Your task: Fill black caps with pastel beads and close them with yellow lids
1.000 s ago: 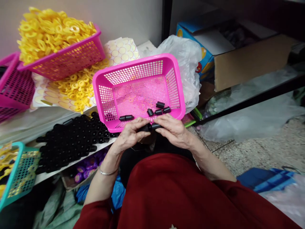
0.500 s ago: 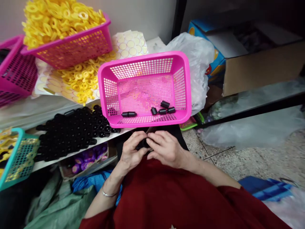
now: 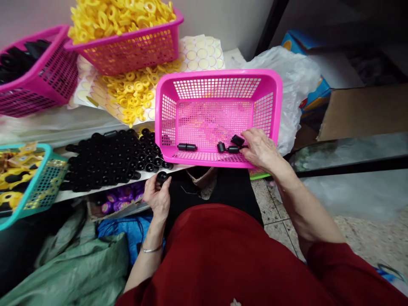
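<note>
At the left front, my left hand [image 3: 157, 197] pinches a short black plastic cap [image 3: 162, 177] between thumb and fingers, its hollow end facing up. My right hand [image 3: 260, 148] reaches into the pink basket [image 3: 219, 162], thumb and fingers closed around the end of a small black cylinder that they partly hide. Touching or very near those fingertips is another black cylinder [image 3: 237, 140]. Close by stands a short upright black cylinder [image 3: 221, 147]. A longer two-part black piece [image 3: 187, 147] lies in the basket's left front corner.
Many black caps [image 3: 105, 159] stand packed on the shelf at left. Behind them are loose yellow ring pieces [image 3: 135, 93] and a heaped pink basket [image 3: 134, 46]. A teal basket [image 3: 44, 182] is far left; an open carton [image 3: 363, 112] stands at right.
My hands have parted from in front of my body. The left moved left with a black cap; the right went up into the pink basket. The view has shifted left.
</note>
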The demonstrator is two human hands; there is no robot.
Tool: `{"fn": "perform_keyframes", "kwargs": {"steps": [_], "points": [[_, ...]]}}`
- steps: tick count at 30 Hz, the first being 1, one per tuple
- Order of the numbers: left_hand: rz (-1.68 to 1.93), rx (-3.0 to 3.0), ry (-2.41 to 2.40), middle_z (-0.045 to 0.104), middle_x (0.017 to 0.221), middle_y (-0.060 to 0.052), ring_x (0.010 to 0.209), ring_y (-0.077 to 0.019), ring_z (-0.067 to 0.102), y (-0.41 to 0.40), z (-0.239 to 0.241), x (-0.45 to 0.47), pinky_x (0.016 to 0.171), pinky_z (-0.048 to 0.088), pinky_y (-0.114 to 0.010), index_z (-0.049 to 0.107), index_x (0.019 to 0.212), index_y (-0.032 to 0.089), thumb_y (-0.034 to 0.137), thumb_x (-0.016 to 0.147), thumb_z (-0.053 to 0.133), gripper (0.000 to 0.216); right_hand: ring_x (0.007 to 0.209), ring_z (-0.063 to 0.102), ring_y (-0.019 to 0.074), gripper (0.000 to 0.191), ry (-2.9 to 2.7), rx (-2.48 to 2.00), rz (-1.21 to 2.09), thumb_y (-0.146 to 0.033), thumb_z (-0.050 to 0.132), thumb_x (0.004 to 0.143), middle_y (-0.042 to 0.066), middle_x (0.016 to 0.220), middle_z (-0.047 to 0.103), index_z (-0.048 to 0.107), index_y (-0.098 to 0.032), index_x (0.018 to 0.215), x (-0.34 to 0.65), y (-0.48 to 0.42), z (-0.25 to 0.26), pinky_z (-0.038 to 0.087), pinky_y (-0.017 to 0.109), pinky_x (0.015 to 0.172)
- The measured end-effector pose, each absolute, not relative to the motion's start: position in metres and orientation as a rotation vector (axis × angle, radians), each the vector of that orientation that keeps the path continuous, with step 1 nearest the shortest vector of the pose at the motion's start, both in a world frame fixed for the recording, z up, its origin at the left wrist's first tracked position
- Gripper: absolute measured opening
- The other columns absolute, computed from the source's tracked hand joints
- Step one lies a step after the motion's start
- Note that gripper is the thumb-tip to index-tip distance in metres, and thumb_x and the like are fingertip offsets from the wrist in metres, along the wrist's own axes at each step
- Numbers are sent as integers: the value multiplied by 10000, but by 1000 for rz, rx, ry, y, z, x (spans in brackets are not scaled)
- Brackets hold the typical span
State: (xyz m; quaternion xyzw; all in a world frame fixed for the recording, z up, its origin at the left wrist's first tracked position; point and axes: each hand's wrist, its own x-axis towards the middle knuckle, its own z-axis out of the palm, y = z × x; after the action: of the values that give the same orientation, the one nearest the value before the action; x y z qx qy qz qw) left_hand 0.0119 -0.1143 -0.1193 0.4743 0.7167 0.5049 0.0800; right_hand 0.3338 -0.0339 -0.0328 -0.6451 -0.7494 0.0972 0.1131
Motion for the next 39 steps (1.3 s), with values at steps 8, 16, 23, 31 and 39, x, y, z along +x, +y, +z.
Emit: {"fn": "perform_keyframes", "kwargs": {"steps": [8, 16, 23, 31, 39], "points": [[1485, 1409, 2158, 564, 791, 11, 603, -87, 490, -100, -122, 17, 626, 461, -252, 652, 940, 147, 382, 696, 738, 350, 953, 513, 295, 213, -2246, -2053, 431, -152, 474, 803, 152, 1011, 583, 518, -161, 1011, 319, -29, -26, 440, 403, 773], [1477, 1280, 2158, 538, 776, 24, 594, -79, 517, -85, -124, 24, 635, 490, -250, 665, 986, 127, 388, 666, 752, 422, 939, 516, 256, 206, -2261, -1929, 503, -104, 446, 788, 145, 1007, 596, 559, -141, 957, 323, -9, -36, 421, 367, 781], [1573, 1307, 2122, 594, 947, -53, 648, -93, 568, -100, -133, 23, 621, 513, -251, 607, 1067, 128, 371, 720, 700, 432, 930, 541, 220, 218, -1925, -1425, 653, -213, 544, 785, 71, 982, 581, 578, -179, 998, 330, -15, -39, 459, 377, 808], [1364, 2358, 1728, 675, 942, -86, 865, -216, 589, -64, -56, 36, 832, 459, -383, 666, 934, 188, 247, 791, 643, 157, 971, 577, 201, 298, -1491, -1206, 740, -355, 675, 784, 61, 1043, 559, 592, -227, 1039, 321, -58, -38, 553, 354, 768], [143, 2383, 993, 588, 728, -50, 766, -201, 557, 29, -32, 144, 787, 437, -326, 644, 826, 154, 262, 804, 569, 133, 891, 648, 178, 332, -1255, -1261, 671, -340, 727, 759, 41, 1017, 638, 631, -232, 1059, 336, -103, -38, 573, 358, 813]]}}
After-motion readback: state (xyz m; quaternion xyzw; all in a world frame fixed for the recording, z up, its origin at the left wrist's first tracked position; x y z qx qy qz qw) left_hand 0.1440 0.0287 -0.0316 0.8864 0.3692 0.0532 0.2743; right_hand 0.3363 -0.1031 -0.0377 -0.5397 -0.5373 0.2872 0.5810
